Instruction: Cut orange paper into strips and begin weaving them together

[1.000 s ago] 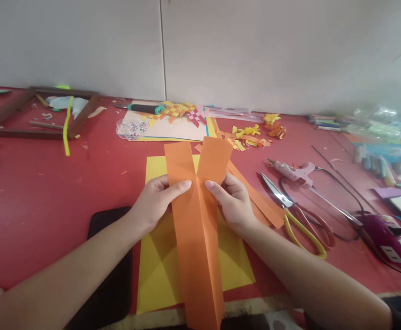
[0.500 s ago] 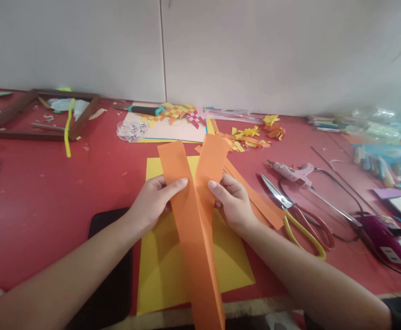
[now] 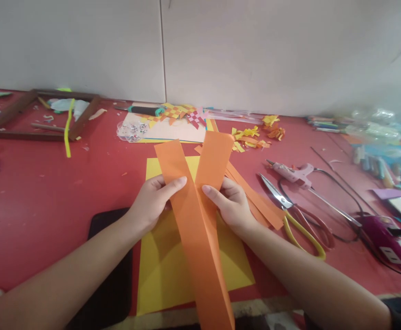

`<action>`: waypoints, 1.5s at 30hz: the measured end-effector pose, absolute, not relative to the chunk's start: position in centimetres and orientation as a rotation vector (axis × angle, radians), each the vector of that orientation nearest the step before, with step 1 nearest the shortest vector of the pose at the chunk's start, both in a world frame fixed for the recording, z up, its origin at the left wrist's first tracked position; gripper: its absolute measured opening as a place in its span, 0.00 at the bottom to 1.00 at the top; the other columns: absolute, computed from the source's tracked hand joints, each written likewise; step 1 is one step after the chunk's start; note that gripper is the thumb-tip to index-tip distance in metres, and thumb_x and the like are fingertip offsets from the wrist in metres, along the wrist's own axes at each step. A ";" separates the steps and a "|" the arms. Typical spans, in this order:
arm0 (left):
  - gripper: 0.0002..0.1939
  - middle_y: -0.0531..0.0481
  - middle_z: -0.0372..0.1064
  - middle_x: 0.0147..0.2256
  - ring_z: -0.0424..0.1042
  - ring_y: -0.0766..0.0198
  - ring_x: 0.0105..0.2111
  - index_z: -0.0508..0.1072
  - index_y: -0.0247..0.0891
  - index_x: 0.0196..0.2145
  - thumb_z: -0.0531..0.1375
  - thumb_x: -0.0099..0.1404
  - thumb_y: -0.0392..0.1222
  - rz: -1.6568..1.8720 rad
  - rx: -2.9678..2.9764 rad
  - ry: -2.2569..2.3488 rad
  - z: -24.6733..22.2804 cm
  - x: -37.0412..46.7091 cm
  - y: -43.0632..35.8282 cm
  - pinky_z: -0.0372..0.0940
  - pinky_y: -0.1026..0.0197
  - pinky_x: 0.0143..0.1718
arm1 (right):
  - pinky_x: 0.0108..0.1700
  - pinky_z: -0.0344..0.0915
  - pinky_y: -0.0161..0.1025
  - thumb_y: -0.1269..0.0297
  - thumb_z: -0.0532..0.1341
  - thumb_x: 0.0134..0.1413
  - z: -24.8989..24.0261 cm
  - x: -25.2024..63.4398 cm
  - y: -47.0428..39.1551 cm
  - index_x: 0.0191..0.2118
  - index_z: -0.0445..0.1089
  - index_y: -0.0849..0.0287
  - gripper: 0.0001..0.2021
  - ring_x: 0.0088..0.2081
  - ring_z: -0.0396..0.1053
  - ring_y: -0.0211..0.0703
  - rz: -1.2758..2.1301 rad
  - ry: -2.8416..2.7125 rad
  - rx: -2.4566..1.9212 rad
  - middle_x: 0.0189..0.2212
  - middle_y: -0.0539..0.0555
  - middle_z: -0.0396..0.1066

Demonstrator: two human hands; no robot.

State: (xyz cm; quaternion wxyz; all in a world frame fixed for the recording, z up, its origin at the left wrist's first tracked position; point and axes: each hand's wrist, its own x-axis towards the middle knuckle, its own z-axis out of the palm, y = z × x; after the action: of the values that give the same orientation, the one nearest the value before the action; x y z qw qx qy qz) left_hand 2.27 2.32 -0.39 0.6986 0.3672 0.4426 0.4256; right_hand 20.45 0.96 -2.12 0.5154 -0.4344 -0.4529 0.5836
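Observation:
Between my two hands is a long piece of orange paper point(image 3: 200, 238), folded lengthwise and split at its far end into two flaps that spread in a V. My left hand point(image 3: 155, 199) pinches the left flap, thumb on top. With its thumb on the face of the right flap, my right hand point(image 3: 233, 204) pinches that side. The split ends midway between my thumbs, and the near end of the paper runs out of view at the bottom. Beneath it a yellow sheet point(image 3: 166, 279) lies on the red table. Orange paper strips point(image 3: 262, 206) lie beside my right hand.
Scissors point(image 3: 284, 201), a pink glue gun point(image 3: 296, 174) with its cord and a purple device point(image 3: 389, 238) lie to the right. A black flat object point(image 3: 109, 275) is under my left forearm. Farther back are a brown frame point(image 3: 24, 135), a cutter point(image 3: 145, 110) and paper scraps point(image 3: 246, 133).
The right flap has turned flatter toward me, and my right thumb has slid slightly left on it. The paper's near end has swung a little right. My left hand has barely moved.

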 end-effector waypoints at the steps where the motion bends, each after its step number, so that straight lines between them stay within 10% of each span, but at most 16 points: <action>1: 0.14 0.50 0.78 0.32 0.76 0.62 0.29 0.77 0.39 0.30 0.69 0.58 0.52 0.959 0.798 1.004 -0.4 2.3 2.4 0.70 0.62 0.32 | 0.44 0.74 0.47 0.54 0.69 0.52 -2.1 20.5 1.0 0.36 0.77 0.51 0.09 0.40 0.77 0.48 1.387 -1.082 -1.049 0.39 0.52 0.80; 10: 0.22 0.53 0.71 0.21 0.68 0.69 0.19 0.73 0.37 0.24 0.66 0.59 0.59 0.847 0.898 0.919 -0.9 1.8 2.3 0.62 0.67 0.23 | 0.33 0.72 0.40 0.53 0.70 0.51 -2.3 20.5 1.2 0.36 0.77 0.50 0.09 0.33 0.75 0.44 1.420 -0.948 -1.092 0.35 0.51 0.79; 16: 0.13 0.48 0.80 0.39 0.79 0.57 0.41 0.80 0.40 0.39 0.69 0.59 0.49 0.774 1.036 0.887 -0.1 1.8 2.1 0.71 0.60 0.42 | 0.21 0.60 0.35 0.49 0.69 0.51 -2.8 20.8 1.4 0.34 0.76 0.52 0.13 0.21 0.64 0.35 1.399 -0.959 -1.113 0.28 0.48 0.76; 33: 0.13 0.46 0.81 0.39 0.80 0.53 0.40 0.81 0.38 0.39 0.70 0.59 0.47 0.859 0.901 0.904 -0.1 2.1 2.1 0.73 0.57 0.41 | 0.48 0.75 0.48 0.57 0.70 0.52 -2.2 20.4 1.0 0.40 0.78 0.50 0.09 0.42 0.78 0.48 1.447 -1.018 -0.956 0.42 0.51 0.80; 45: 0.18 0.47 0.80 0.34 0.79 0.56 0.35 0.79 0.37 0.34 0.66 0.61 0.56 0.757 1.084 0.911 -0.3 1.6 1.9 0.72 0.60 0.35 | 0.31 0.73 0.39 0.55 0.70 0.51 -2.4 20.6 1.2 0.38 0.77 0.50 0.09 0.35 0.77 0.46 1.451 -0.890 -1.046 0.38 0.50 0.80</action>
State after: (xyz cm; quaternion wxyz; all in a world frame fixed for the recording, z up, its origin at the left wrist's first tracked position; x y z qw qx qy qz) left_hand 1.62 1.88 -0.31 0.6948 0.4855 0.4082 0.3390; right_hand 20.64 1.22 -2.40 0.5414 -0.4403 -0.3745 0.6106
